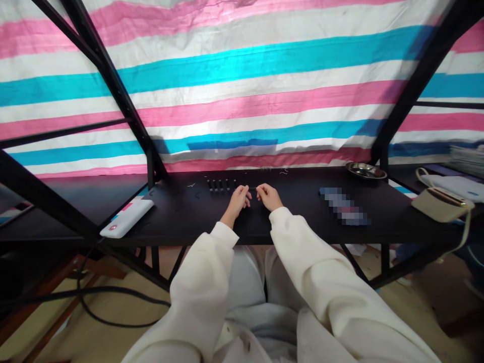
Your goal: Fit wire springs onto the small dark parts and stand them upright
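Both my hands rest on a black table (295, 222), close together near its middle. My left hand (239, 200) and my right hand (269, 195) have their fingers curled in a pinch and hold between them a small dark thin piece (252, 188) that is too small to name. Just left of my left hand several short dark upright pieces (221, 184) stand in a row. A few tiny pale bits (283, 172) lie along the table's back edge. White sleeves cover both my arms.
A metal bowl (366, 171) sits at the table's back right. A white power bank (127, 218) lies at the left edge, a beige pouch (441, 202) on the right. Black frame bars (113, 85) slant overhead. A striped tarp hangs behind. A black cable (113, 292) lies on the floor.
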The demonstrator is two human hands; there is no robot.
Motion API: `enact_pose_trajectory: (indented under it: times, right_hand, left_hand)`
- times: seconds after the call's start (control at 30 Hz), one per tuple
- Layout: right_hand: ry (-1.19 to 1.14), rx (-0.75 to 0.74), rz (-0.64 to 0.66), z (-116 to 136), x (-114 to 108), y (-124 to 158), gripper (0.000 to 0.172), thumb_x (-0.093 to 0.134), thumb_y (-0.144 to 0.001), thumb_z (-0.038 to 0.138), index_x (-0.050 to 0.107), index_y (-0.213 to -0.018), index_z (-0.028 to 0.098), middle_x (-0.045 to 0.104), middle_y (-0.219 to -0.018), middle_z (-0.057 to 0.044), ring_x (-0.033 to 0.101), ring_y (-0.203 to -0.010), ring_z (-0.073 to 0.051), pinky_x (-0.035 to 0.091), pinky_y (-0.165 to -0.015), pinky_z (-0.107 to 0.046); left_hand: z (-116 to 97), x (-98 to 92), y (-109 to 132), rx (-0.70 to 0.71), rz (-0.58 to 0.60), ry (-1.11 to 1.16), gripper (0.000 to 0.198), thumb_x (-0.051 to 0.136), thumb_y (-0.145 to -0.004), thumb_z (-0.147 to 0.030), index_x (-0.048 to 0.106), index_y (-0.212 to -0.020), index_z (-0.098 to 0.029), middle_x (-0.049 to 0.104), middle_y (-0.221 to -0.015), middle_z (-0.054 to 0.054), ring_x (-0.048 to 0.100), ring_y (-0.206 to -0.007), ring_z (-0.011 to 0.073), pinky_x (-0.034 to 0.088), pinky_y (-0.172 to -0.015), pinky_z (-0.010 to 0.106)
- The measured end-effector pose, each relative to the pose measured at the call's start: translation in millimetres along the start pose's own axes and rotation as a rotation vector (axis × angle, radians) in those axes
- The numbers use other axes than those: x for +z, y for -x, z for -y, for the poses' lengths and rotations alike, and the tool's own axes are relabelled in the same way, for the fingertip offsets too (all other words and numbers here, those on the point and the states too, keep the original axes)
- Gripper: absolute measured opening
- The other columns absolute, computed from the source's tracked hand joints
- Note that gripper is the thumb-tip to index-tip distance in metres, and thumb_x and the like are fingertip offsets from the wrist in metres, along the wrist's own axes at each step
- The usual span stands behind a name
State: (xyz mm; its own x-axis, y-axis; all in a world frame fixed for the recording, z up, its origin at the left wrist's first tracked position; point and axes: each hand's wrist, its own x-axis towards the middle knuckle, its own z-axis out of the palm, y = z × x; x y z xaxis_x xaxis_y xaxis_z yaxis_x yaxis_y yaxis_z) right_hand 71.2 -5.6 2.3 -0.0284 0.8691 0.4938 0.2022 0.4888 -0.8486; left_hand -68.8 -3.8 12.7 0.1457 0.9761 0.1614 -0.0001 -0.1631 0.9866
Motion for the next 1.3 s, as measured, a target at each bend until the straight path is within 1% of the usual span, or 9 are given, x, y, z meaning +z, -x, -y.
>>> enact_pose_trajectory:
  times: [0.1, 0.27, 0.5, 0.83, 0.97, 1.17, 1.3]
  right_hand:
    - [0.007, 0.004, 0.007, 0.7, 0.1, 0.3, 0.033, 0.045, -0.079, 0.051, 0.050, -0.071, 0.020, 0.054, -0.057, 0.002, 0.051, -0.050, -0.011, 0.043, -0.056, -0.026]
    - [-0.011, -0.005, 0.027, 0.0, 0.5, 0.0, 0.033, 0.045, -0.079, 0.052, 0.050, -0.071, 0.020, 0.054, -0.057, 0.002, 0.051, -0.050, -0.011, 0.043, -0.056, -0.026]
    - [-0.019, -0.007, 0.037, 0.0, 0.9, 0.0, 0.034, 0.046, -0.078, 0.053, 0.051, -0.072, 0.020, 0.054, -0.059, 0.002, 0.051, -0.051, -0.011, 0.044, -0.056, -0.026]
    - [-0.161, 0.005, 0.070, -6.5, 3.0, -2.4, 0.033, 0.052, -0.075, 0.051, 0.051, -0.081, 0.019, 0.055, -0.062, 0.001, 0.052, -0.053, -0.010, 0.045, -0.057, -0.027]
    - [-0.178, 0.016, 0.082, -8.1, 3.3, -3.1, 0.034, 0.053, -0.074, 0.051, 0.052, -0.083, 0.019, 0.056, -0.064, 0.001, 0.052, -0.053, -0.010, 0.044, -0.056, -0.027]
    - [-0.164, 0.002, 0.080, -7.7, 2.8, -2.5, 0.031, 0.052, -0.075, 0.048, 0.052, -0.085, 0.019, 0.056, -0.066, 0.001, 0.052, -0.053, -0.010, 0.045, -0.057, -0.027]
    - [-0.164, 0.003, 0.078, -7.9, 3.1, -2.3, 0.029, 0.052, -0.076, 0.047, 0.051, -0.086, 0.020, 0.056, -0.067, 0.001, 0.052, -0.054, -0.010, 0.045, -0.057, -0.027]
  left_hand:
    - [1.4, 0.3, -1.0, 0.001, -0.001, -0.030, 0.035, 0.044, -0.081, -0.050, 0.039, -0.069, -0.018, 0.048, -0.055, -0.005, 0.046, -0.034, 0.0048, 0.022, -0.031, 0.016]
    - [1.8, -1.1, 0.1, 0.041, -0.014, -0.068, 0.043, 0.042, -0.080, -0.055, 0.040, -0.060, -0.017, 0.041, -0.047, -0.005, 0.042, -0.033, 0.0050, 0.024, -0.032, 0.017]
    - [-1.0, -1.6, 2.6, 0.034, -0.054, -0.102, 0.051, 0.041, -0.078, -0.061, 0.038, -0.051, -0.017, 0.038, -0.040, -0.004, 0.040, -0.032, 0.0059, 0.025, -0.034, 0.018]
    - [0.0, -2.3, 1.1, 0.014, -0.063, -0.074, 0.049, 0.041, -0.079, -0.059, 0.040, -0.052, -0.017, 0.039, -0.041, -0.004, 0.040, -0.031, 0.0061, 0.024, -0.034, 0.019]
    - [-1.4, -2.3, 1.9, 0.003, -0.080, -0.086, 0.051, 0.042, -0.078, -0.059, 0.040, -0.051, -0.017, 0.039, -0.040, -0.004, 0.039, -0.032, 0.0060, 0.024, -0.034, 0.019]
    - [0.3, -3.7, 0.6, -0.005, -0.122, -0.109, 0.052, 0.042, -0.078, -0.059, 0.044, -0.050, -0.016, 0.048, -0.042, 0.000, 0.039, -0.032, 0.0055, 0.024, -0.034, 0.018]
    - [1.4, -4.4, -0.4, 0.002, -0.134, -0.091, 0.049, 0.044, -0.078, -0.057, 0.043, -0.050, -0.016, 0.050, -0.043, 0.001, 0.039, -0.032, 0.0054, 0.024, -0.034, 0.018]
